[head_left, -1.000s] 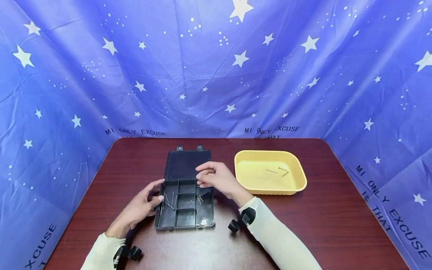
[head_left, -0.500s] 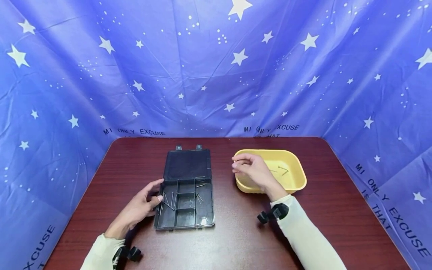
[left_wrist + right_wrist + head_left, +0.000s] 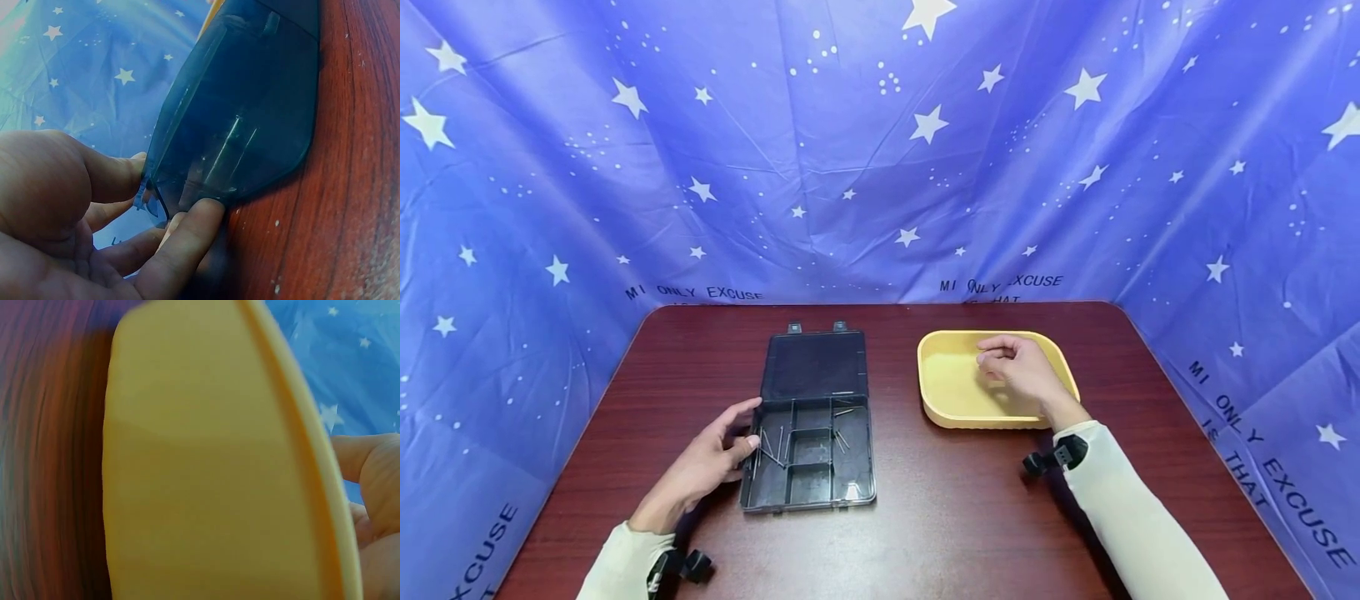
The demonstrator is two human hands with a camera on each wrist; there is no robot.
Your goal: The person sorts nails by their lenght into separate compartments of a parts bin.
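Note:
A dark, see-through compartment box (image 3: 811, 485) lies on the table with its lid (image 3: 815, 364) folded back. My left hand (image 3: 707, 458) grips its left edge, thumb over the rim; the left wrist view shows fingers (image 3: 187, 240) pressed against the side wall. Thin metal nails or screws (image 3: 772, 454) lie in the long left compartment, and a few more (image 3: 842, 440) on the right side. Over the yellow tub (image 3: 946, 390) hovers my right hand (image 3: 1026, 373), its fingers loosely bent and nothing visible between them. The hand hides part of the tub's floor.
A reddish-brown wooden table (image 3: 925, 508) carries both containers, with a strip of bare wood between them. Behind and at the sides hangs a blue star-printed cloth (image 3: 850, 167). The tub's outer wall (image 3: 200, 450) fills much of the right wrist view.
My right hand has moved from above the box's right side rightward to over the tub, covering the metal pieces seen there before. My left hand stays on the box edge.

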